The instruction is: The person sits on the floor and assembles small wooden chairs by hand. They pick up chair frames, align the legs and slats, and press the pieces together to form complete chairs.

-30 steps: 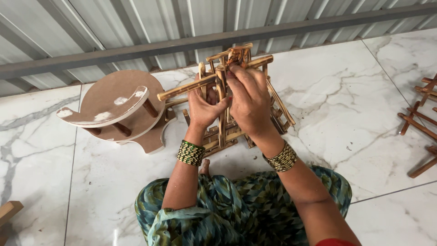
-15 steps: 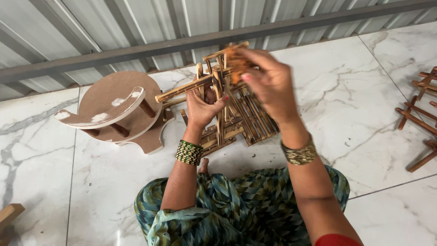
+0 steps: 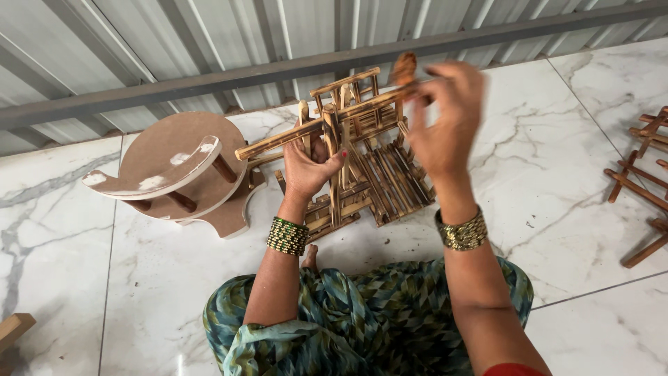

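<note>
Left hand: grip clamping an upright of the bamboo frame, standing on the marble floor | Right hand: blurred, fingers closing on the frame's top stick | Sitting beside: round wooden stool

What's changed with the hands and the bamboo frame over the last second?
The right hand has lifted off the middle of the bamboo frame and swung up and to the right; it now pinches a small brown piece at the frame's top edge. The left hand kept its grip on an upright stick of the frame. The round wooden stand and the sticks on the floor at right stayed put.
</note>
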The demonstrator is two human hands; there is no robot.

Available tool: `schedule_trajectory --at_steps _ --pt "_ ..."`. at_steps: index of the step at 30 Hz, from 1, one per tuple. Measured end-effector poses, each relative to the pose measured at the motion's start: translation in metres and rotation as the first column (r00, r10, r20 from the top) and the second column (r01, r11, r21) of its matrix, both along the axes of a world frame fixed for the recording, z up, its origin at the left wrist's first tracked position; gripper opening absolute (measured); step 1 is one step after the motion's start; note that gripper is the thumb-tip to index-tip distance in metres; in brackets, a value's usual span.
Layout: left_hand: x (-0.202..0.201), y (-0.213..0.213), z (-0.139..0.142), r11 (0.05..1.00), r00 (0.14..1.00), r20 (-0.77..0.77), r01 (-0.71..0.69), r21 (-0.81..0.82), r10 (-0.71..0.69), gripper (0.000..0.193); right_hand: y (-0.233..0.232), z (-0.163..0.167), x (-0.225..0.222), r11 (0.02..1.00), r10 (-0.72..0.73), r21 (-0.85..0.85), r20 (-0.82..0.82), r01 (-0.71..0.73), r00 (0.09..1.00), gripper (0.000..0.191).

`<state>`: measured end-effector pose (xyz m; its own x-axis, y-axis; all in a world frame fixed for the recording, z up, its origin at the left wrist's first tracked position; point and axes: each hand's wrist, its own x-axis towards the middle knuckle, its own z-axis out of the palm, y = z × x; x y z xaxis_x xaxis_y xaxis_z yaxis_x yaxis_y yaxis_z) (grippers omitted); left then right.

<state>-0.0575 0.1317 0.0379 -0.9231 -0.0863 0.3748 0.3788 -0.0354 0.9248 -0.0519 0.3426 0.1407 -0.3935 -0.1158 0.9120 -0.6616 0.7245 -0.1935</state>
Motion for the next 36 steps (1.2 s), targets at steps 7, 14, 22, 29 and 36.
schedule_trajectory --at_steps 7,14,22,29,36 --pt "-0.001 -0.002 -0.001 1.0 0.999 0.041 -0.011 -0.018 0.012 0.046 -0.006 -0.015 -0.025 0.533 0.611 -0.796 0.129 -0.286 0.781 0.01" --pt "-0.002 -0.001 0.013 0.996 0.993 -0.113 -0.051 -0.077 0.042 0.035 -0.048 -0.077 -0.002 0.386 0.904 -0.863 0.282 -0.327 0.322 0.034" --pt "-0.001 -0.001 0.012 0.993 0.998 -0.025 -0.052 -0.102 0.05 0.027 -0.061 -0.118 -0.015 0.772 0.501 -0.608 0.403 -0.186 0.766 0.011" --pt "-0.007 -0.001 0.002 0.994 0.996 -0.041 -0.079 -0.073 0.076 0.027 -0.055 -0.143 -0.004 0.805 0.519 -0.593 0.698 -0.008 0.493 0.008" --pt "-0.01 0.001 0.006 0.998 0.999 -0.024 -0.032 0.044 0.033 0.03 -0.049 -0.117 -0.043 0.514 0.784 -0.783 0.262 -0.351 0.563 0.006"
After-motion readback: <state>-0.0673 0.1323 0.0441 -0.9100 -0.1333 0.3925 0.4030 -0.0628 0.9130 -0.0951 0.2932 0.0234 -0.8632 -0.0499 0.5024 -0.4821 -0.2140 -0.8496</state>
